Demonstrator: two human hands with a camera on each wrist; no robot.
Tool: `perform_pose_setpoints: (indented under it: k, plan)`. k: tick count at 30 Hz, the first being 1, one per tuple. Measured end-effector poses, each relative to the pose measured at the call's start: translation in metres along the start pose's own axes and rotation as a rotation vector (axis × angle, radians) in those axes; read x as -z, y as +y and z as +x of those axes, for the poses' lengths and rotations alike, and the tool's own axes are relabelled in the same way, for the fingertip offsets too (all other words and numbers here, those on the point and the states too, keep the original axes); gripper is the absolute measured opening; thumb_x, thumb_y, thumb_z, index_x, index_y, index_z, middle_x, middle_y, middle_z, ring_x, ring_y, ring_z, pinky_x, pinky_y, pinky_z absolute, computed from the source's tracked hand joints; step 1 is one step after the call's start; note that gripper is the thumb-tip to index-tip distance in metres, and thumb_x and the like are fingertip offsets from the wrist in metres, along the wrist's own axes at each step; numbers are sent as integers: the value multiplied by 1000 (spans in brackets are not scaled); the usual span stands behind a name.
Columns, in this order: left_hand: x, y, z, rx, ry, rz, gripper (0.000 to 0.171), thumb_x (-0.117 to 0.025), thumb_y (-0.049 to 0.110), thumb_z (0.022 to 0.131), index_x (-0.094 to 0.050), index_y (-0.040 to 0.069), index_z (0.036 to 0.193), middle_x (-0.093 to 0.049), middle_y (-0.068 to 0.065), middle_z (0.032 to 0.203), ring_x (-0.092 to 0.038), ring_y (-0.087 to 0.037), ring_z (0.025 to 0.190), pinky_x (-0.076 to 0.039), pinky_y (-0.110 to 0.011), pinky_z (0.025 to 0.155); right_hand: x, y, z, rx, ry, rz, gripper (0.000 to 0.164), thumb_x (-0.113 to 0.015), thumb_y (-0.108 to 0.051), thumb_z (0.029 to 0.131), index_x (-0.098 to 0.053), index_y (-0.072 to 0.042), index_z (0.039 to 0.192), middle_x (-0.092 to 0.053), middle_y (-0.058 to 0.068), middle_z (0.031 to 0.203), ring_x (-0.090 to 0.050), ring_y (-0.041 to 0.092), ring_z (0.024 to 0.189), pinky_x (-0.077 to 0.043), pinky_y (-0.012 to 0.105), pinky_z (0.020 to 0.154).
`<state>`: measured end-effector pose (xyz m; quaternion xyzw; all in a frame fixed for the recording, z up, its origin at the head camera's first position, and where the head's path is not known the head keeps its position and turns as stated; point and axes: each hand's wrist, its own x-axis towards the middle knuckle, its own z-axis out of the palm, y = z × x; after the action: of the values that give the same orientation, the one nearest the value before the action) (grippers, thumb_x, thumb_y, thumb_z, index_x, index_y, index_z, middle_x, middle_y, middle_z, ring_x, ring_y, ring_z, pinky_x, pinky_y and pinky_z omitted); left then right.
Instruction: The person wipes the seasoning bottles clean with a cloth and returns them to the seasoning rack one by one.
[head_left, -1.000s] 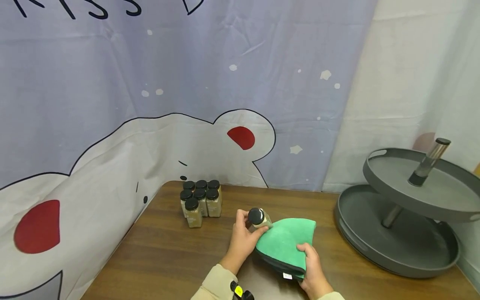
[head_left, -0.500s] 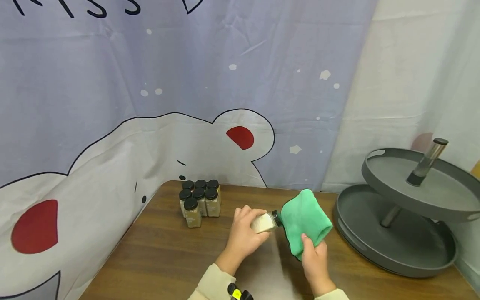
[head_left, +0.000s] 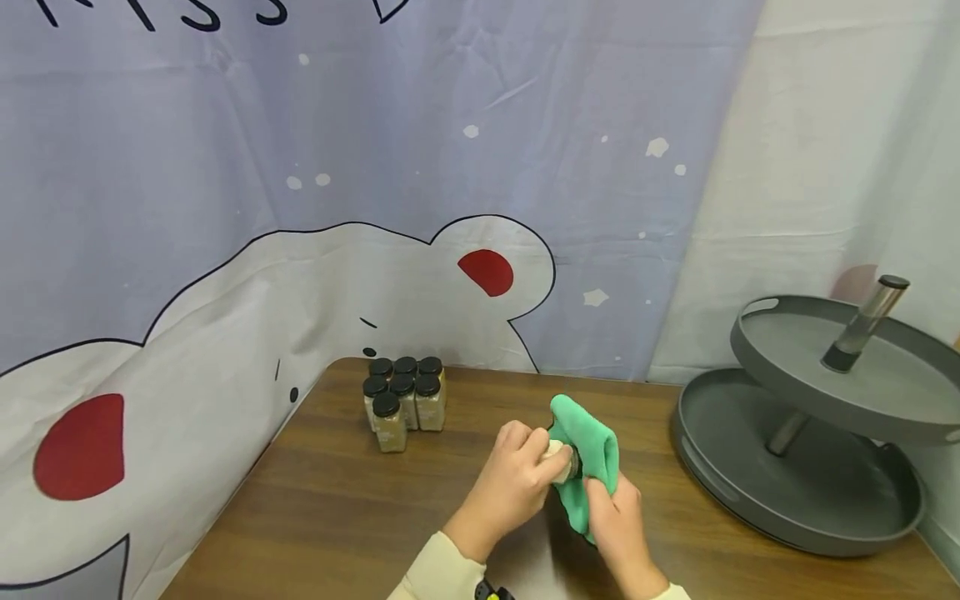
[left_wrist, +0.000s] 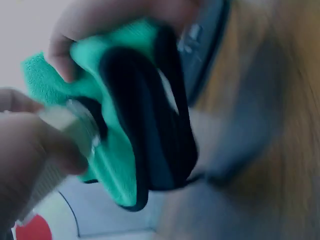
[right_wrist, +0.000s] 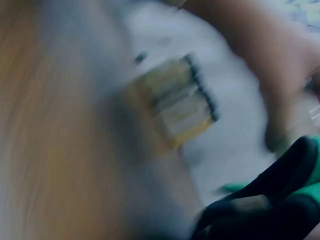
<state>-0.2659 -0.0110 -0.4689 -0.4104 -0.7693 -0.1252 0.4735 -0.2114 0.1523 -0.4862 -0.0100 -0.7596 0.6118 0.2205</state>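
My left hand (head_left: 513, 471) grips a small clear spice jar (head_left: 558, 462) filled with pale powder, tilted so that its black lid points right. A green cloth (head_left: 592, 437) with dark edging is in my right hand (head_left: 618, 521), its thumb pinching the folds. In the left wrist view the jar (left_wrist: 72, 122) has its lid end pressed into the green side of the cloth (left_wrist: 115, 165), which wraps partly round the lid. The right wrist view is blurred; there the cloth's dark edge (right_wrist: 250, 215) shows close to the left hand (right_wrist: 270, 65).
Several black-lidded spice jars (head_left: 403, 400) stand grouped at the back left of the wooden table (head_left: 322, 517). To the right stands a grey two-tier round tray (head_left: 795, 492) with a central post. A printed curtain (head_left: 390, 292) hangs behind the table.
The jar has gone from upright to tilted with its lid to the right. The cloth has been lifted and folded round the lid, and both hands have come closer together.
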Motion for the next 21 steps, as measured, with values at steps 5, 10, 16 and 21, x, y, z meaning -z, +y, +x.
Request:
perform_pose_setpoints:
  k: [5, 10, 16, 21]
  plan:
    - [-4, -1, -6, 196, -24, -156, 44, -80, 2, 58, -77, 18, 99, -52, 2, 86, -44, -17, 80, -43, -28, 72, 0, -18, 2, -187, -61, 26, 15, -50, -4, 93, -63, 5, 90, -63, 9, 75, -57, 14, 62, -49, 28, 58]
    - [1, 2, -1, 913, -163, -630, 49, -88, 8, 52, -77, 19, 98, -57, 6, 87, -49, -12, 83, -44, -27, 68, -4, -20, -1, -78, -55, -109, 10, -56, -2, 88, -64, 0, 83, -61, 5, 71, -54, 12, 61, -47, 27, 59]
    - [8, -9, 1, 1206, -226, -924, 46, -90, 8, 61, -69, 7, 102, -59, -5, 88, -56, -20, 78, -51, -32, 64, 18, -19, 9, -236, -144, 51, 20, -50, -4, 94, -61, 10, 104, -66, 10, 79, -62, 15, 66, -54, 30, 60]
    - [13, -20, 0, 1214, -177, -916, 49, -90, 19, 70, -61, 6, 107, -55, -5, 87, -53, -19, 78, -51, -30, 62, 69, -18, 31, -303, -81, -74, 33, -45, -9, 97, -57, 11, 120, -69, 17, 96, -65, 15, 79, -54, 28, 67]
